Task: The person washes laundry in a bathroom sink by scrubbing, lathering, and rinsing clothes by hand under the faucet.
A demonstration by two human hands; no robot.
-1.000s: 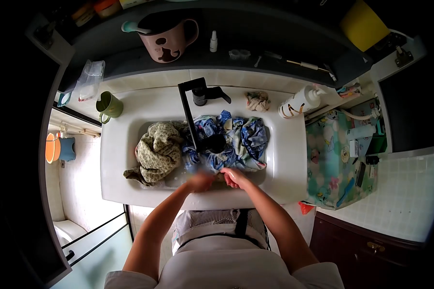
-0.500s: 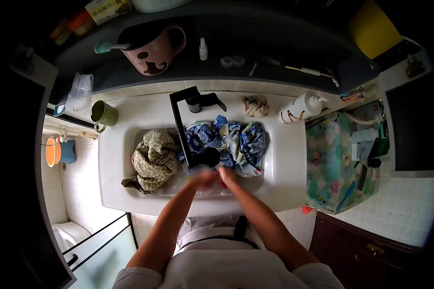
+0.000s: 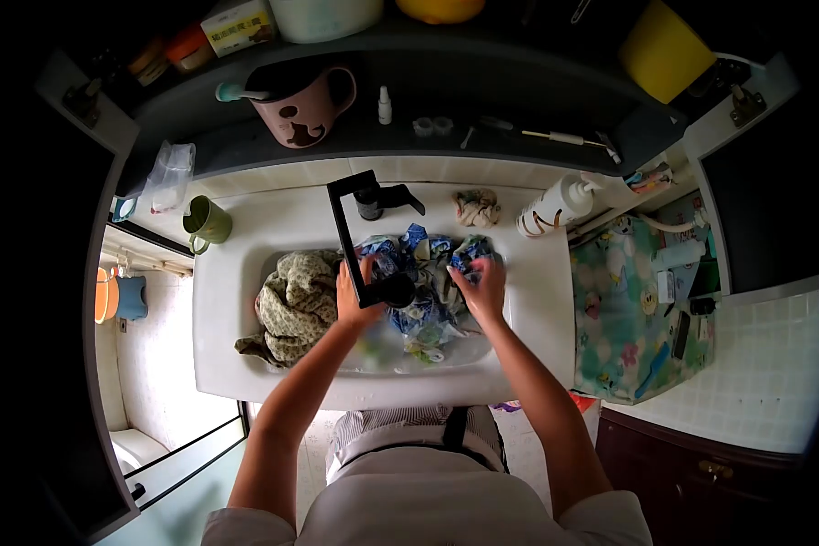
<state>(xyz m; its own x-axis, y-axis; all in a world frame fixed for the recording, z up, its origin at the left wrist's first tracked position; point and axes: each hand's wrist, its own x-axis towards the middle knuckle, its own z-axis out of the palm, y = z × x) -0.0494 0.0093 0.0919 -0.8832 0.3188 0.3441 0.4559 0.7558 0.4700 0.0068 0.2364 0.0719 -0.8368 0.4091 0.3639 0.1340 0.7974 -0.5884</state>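
Note:
Blue patterned wet cloth (image 3: 419, 314) lies bunched in the sink basin (image 3: 510, 337), with pale and greenish parts showing at its near side. At the cloth's left side is my left hand (image 3: 358, 305), thumb and fingers apart, partly hidden behind the black faucet (image 3: 347, 237). My right hand (image 3: 485, 289) rests against the cloth's right side with the thumb spread away from the fingers. A green-beige spotted cloth (image 3: 296, 309) is heaped in the basin just left of my left hand.
On the sink ledge stand a green mug (image 3: 207, 225), a crumpled beige cloth (image 3: 476, 208) and a white pump bottle (image 3: 555, 207). Above hangs a dark shelf with a pink cup (image 3: 300, 114) and a small white bottle (image 3: 384, 106). A flowered cover (image 3: 610, 309) lies to the right.
My hands were together at the basin's near edge; they have moved apart and forward to either side of the blue cloth. The blue cloth has shifted and spread nearer.

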